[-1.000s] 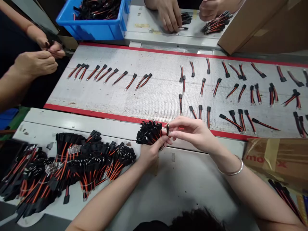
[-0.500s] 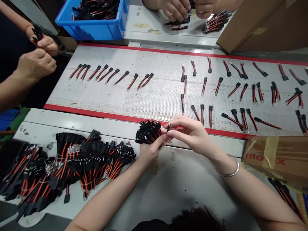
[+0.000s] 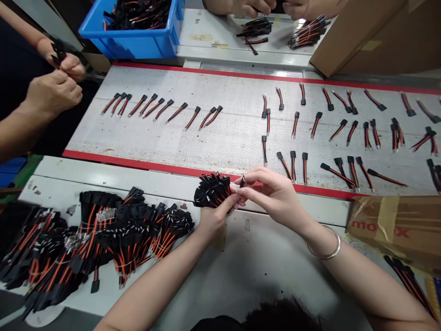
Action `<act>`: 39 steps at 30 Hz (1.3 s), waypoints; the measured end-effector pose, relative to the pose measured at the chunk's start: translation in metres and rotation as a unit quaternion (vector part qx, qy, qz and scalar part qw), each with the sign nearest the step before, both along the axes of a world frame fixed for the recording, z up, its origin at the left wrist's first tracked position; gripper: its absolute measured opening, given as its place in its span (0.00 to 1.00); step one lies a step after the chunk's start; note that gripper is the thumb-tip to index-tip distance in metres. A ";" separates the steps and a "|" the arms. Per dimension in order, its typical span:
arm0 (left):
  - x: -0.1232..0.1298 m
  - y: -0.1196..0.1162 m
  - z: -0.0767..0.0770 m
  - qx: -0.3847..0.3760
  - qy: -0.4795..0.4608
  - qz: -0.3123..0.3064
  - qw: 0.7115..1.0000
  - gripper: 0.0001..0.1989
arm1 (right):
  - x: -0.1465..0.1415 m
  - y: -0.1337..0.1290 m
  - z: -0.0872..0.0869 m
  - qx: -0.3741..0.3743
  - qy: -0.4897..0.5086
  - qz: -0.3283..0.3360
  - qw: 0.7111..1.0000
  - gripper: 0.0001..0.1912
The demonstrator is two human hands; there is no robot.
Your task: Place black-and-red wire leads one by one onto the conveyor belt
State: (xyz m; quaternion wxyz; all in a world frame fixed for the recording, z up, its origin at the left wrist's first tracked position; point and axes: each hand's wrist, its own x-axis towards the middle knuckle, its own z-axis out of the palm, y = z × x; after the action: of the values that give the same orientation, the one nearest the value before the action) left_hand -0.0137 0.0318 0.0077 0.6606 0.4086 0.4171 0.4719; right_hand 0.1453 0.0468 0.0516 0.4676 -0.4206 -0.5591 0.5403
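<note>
Left hand (image 3: 217, 219) clamps a bundle of wire leads (image 3: 212, 190). Right hand (image 3: 275, 195) pinches one small connector (image 3: 242, 181), it seems light and stiff, best held at its body

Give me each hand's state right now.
Left hand: closed, holding a bundle of red-and-black wire leads.
Right hand: pinching a small black connector in its fingertips.

wire bundles (image 3: 117, 234) on the bench (image 3: 262, 271) left of the hands (image 3: 272, 197), conveyor belt (image 3: 234, 133) beyond them
</note>
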 end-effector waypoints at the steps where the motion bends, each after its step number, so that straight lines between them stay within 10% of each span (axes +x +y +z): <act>1: 0.000 0.000 0.001 0.000 0.003 -0.001 1.000 0.12 | 0.000 0.000 0.000 -0.001 0.001 0.000 1.000 0.03; 24: 0.002 -0.002 0.001 -0.029 0.062 0.043 0.997 0.12 | 0.004 0.008 -0.002 -0.063 -0.008 0.043 0.997 0.13; 28: 0.004 -0.004 0.005 0.028 0.157 0.057 0.985 0.09 | 0.018 0.021 -0.015 -0.093 -0.006 -0.062 0.994 0.14; 35: 0.001 -0.002 -0.009 0.261 0.290 -0.008 0.921 0.03 | 0.054 0.042 -0.032 -0.025 -0.293 -0.182 0.938 0.09; 39: 0.000 -0.001 -0.006 0.168 0.257 0.000 0.952 0.06 | 0.059 0.042 -0.026 -0.020 -0.292 -0.183 0.939 0.10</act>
State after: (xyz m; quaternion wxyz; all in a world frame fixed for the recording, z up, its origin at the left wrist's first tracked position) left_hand -0.0138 0.0306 0.0022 0.4529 0.6207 0.4878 0.4143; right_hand 0.2045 0.0883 0.0258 0.3663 -0.6642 -0.5732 0.3099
